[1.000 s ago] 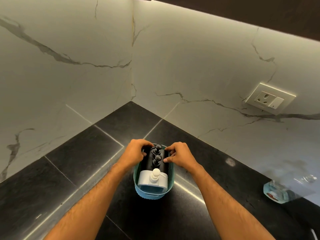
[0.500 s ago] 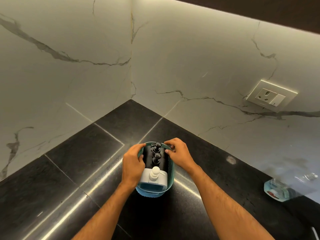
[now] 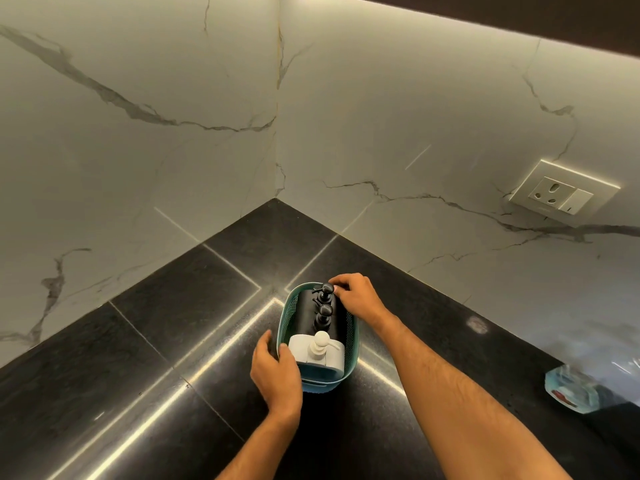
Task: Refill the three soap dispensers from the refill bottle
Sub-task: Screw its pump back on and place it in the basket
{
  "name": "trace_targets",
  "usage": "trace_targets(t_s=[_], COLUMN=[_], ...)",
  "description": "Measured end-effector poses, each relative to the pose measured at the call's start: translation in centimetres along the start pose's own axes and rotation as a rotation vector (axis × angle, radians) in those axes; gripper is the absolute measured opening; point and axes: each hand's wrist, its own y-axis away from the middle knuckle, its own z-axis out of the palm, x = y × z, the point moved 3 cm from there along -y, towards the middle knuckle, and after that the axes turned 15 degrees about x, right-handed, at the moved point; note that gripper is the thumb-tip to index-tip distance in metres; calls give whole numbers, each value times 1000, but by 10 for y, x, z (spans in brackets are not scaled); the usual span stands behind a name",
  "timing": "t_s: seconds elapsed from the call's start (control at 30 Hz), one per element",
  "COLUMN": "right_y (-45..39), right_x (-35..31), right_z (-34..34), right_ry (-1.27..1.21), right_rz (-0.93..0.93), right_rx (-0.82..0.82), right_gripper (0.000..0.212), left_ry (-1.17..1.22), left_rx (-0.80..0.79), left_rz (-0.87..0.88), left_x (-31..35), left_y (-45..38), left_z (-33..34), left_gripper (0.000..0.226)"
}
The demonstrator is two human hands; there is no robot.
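Compared with half a second ago, I see my left hand (image 3: 277,370) has slid back along the teal basket (image 3: 351,332) toward me: it was up beside the black bottles, and now it grips the basket's near-left wall, thumb hooked over the rim next to the white dispenser (image 3: 318,351), fingers curled round the outside. My right hand (image 3: 356,296) has stayed at the far-right end, fingertips curled on the rim just beside the far black dispenser (image 3: 323,292); whether they touch its pump head or only the rim, I cannot tell. The basket itself sits in much the same spot on the black countertop (image 3: 156,323), near the corner where the two marble walls (image 3: 138,133) meet.

The basket's long axis runs near to far, leaning slightly left at the far end. The three dispensers stand upright in a row along that axis: white nearest, the middle black dispenser (image 3: 323,315) behind it, the other black one farthest. The white pump's spout points right; the far black spout points left.

A clear refill bottle (image 3: 571,389) lies at the far right of the counter, well apart from the basket, below a wall socket (image 3: 564,195).
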Motion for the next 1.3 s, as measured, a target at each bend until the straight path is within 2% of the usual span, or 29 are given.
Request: trace_targets(t_s=[0.2, 0.4, 0.5, 0.77, 0.97, 1.2, 1.3], right_y=[-7, -7, -7, -1, 1, 2, 3], right_x=[-3, -3, -5, -12, -14, -15, -17], right_z=[3, 3, 3, 2, 1, 1, 1], right_ry=[1, -3, 1, -6, -2, 14, 21], right_rz=[26, 30, 30, 27, 13, 21, 20], right_rx=[-32, -33, -23, 14, 38, 48, 58], right_gripper=[23, 23, 23, 27, 26, 28, 29], left_ry=[-17, 7, 91, 215, 262, 282, 250], left_rx=[38, 77, 106, 76, 54, 92, 81], left_rz=[-385, -712, -815, -843, -853, -836, -821], left_x=[-6, -1, -1, 13, 6, 3, 2], left_y=[34, 47, 50, 58, 62, 66, 65], left_z=[2, 5, 8, 4, 2, -1, -1], left_gripper=[49, 78, 84, 72, 71, 48, 26])
